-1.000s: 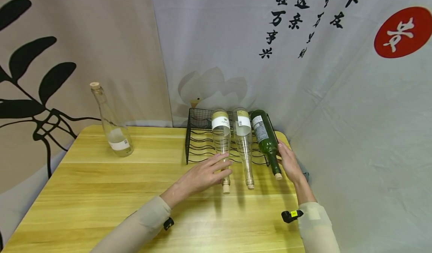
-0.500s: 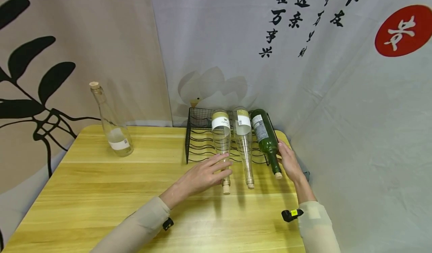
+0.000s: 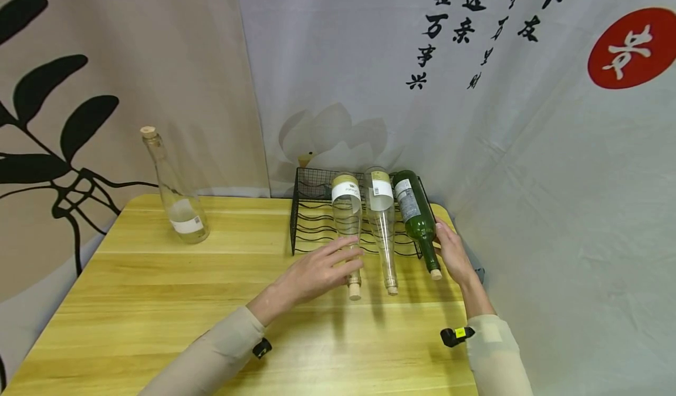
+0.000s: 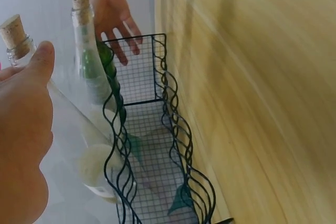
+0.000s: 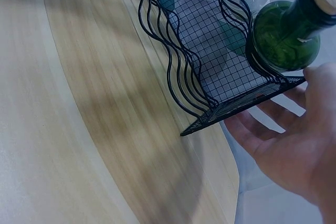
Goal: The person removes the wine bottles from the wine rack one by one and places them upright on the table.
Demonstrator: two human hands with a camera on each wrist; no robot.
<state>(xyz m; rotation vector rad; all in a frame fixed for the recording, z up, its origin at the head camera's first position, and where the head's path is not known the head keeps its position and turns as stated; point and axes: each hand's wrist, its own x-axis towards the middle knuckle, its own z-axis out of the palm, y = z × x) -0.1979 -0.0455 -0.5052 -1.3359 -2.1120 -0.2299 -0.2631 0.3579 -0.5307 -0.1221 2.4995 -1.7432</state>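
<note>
My left hand (image 3: 320,273) grips the neck of a clear glass bottle (image 3: 347,208) that lies neck-forward on the top of a black wire rack (image 3: 311,226). Its cork (image 4: 13,32) shows past the thumb in the left wrist view. Beside it on the rack lie another corked clear bottle (image 3: 381,220) and a green bottle (image 3: 414,211). My right hand (image 3: 452,252) is at the rack's right end, by the green bottle. In the right wrist view, its extended fingers (image 5: 281,114) rest against the outside of the mesh end panel (image 5: 241,107).
A fourth bottle, clear and corked (image 3: 182,208), stands upright on the wooden table (image 3: 158,302) at the back left. Directly behind the rack hangs a printed curtain (image 3: 338,61), and another cloth wall (image 3: 570,208) closes off the right side.
The bottle in my left hand has turned slightly, its label facing a bit differently, and its cork has shifted slightly back toward the rack. My right hand stays in place.
</note>
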